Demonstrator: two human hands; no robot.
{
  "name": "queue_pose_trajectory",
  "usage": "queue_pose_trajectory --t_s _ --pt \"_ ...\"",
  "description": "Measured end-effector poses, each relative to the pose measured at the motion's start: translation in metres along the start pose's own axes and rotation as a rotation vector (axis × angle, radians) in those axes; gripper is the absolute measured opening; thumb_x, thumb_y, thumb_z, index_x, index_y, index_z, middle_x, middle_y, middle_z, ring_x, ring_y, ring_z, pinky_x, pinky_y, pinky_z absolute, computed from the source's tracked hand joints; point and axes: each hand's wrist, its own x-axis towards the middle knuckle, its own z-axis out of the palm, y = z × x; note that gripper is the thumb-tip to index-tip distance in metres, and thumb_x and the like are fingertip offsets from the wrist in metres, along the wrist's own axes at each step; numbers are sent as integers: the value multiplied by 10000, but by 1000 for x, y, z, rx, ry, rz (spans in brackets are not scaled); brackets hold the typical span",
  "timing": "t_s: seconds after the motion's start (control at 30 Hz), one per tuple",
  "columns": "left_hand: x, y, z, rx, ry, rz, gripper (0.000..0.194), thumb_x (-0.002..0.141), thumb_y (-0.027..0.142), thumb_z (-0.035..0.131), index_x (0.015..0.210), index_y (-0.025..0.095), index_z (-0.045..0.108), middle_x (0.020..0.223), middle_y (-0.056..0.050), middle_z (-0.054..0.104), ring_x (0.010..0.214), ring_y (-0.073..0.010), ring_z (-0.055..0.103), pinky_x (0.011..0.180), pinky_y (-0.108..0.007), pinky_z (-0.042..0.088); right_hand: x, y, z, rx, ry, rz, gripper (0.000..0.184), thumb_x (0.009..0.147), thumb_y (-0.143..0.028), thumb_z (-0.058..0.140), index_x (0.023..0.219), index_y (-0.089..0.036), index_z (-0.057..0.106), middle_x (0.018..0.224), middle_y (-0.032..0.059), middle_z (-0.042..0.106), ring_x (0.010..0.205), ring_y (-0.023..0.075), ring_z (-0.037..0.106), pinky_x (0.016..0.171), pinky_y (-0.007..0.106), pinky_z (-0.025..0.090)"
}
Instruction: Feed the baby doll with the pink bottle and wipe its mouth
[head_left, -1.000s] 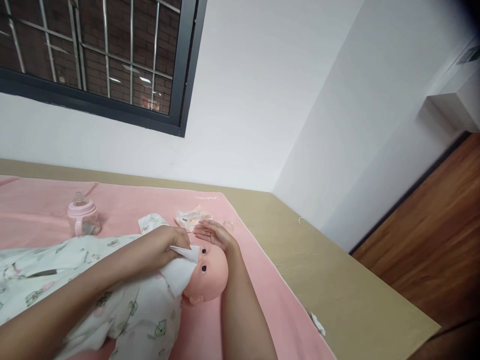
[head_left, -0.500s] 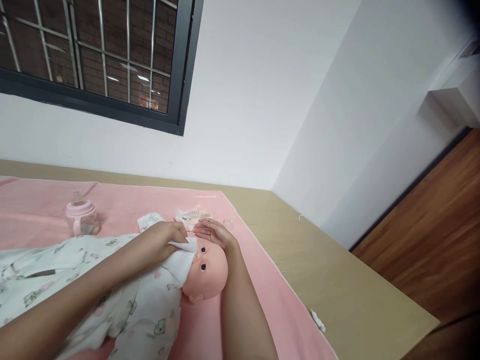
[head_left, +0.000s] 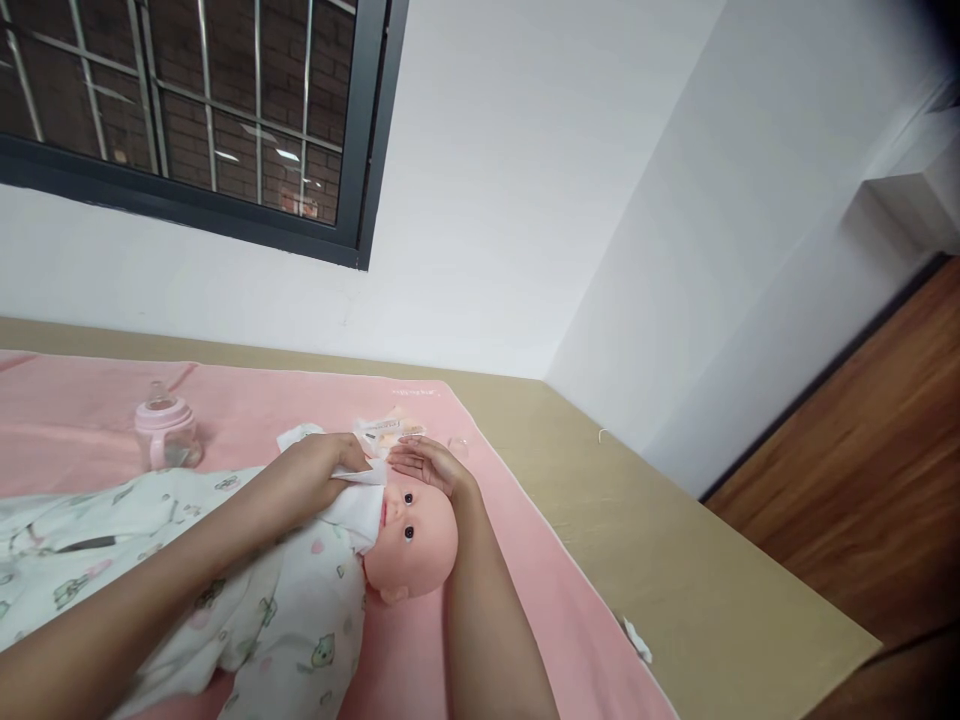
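A baby doll (head_left: 416, 545) lies on its back on a pink towel (head_left: 525, 600), dressed in a white printed sleepsuit (head_left: 292, 610). My left hand (head_left: 326, 470) is closed on a white wipe (head_left: 360, 505) and presses it against the doll's cheek and chin. My right hand (head_left: 431, 465) rests flat on the top of the doll's head, fingers stretched out.
A pink baby bottle (head_left: 165, 435) stands on the towel at the left. A pack of wipes (head_left: 386, 435) lies just beyond the doll's head. A crumpled white scrap (head_left: 637, 640) sits on the tan tabletop (head_left: 712, 600) near its right edge. White walls close the corner.
My left hand has drawn the wipe from over the doll's face down and left to the chin, uncovering the mouth. My right hand has stayed on the head.
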Motion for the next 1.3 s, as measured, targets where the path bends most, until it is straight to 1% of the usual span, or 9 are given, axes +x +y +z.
queue_pose_trajectory --t_s 0.13,0.23,0.3,0.4,0.47,0.67,0.87,1.07,1.3 --pt "1 -2 0 31 4 19 159 666 151 413 616 178 561 813 -30 609 787 -187 561 715 -280 383 -1 -1 1 -9 1 1 288 762 -213 710 1015 -118 611 990 117 713 948 215 702 945 332 537" --pt "-2 5 -8 -9 -4 24 161 718 187 435 664 179 587 840 -31 626 832 -201 574 754 -288 397 -2 -2 2 -14 10 5 315 760 -223 718 1034 -118 603 999 118 711 948 218 702 950 336 535" --pt "-6 11 -16 -114 -81 15 158 753 253 484 698 175 611 863 -28 637 857 -208 586 758 -278 412 -1 -2 2 -18 6 7 327 754 -229 727 1035 -119 602 998 119 711 953 222 701 959 343 531" --pt "-14 18 -25 -266 -268 -18 176 763 329 560 752 170 635 846 -13 635 805 -193 597 678 -244 418 0 -1 1 -20 -7 3 319 748 -244 736 1014 -123 609 989 121 712 967 232 697 979 369 521" --pt "-18 19 -26 -226 -307 -43 168 770 334 566 756 173 614 801 1 620 751 -176 585 630 -233 397 0 -1 0 -25 -10 1 314 749 -255 738 1006 -127 611 995 122 710 969 234 697 993 383 513" --pt "-21 17 -16 85 -266 -105 58 704 225 516 665 186 496 707 23 567 647 -158 537 536 -244 300 0 0 0 -28 -7 -8 323 744 -266 747 1002 -132 607 996 117 709 964 228 699 1010 401 501" --pt "-21 27 -9 103 -181 -104 235 773 381 533 645 187 498 673 1 578 637 -178 530 533 -275 278 -1 -1 1 -22 -15 -12 328 742 -271 747 1000 -130 602 983 115 711 971 231 696 1010 403 500" --pt "-18 33 1 228 -139 -6 182 758 215 439 592 182 370 610 -2 517 589 -158 445 550 -291 244 2 1 -1 -29 -11 -8 339 743 -273 746 1009 -128 594 984 120 710 962 229 699 997 395 508" --pt "-17 30 3 247 -151 -8 189 746 211 446 598 187 331 587 10 470 572 -151 413 541 -290 236 5 2 -3 -28 -19 -6 329 740 -252 744 1006 -127 597 984 117 710 964 227 698 994 388 511"
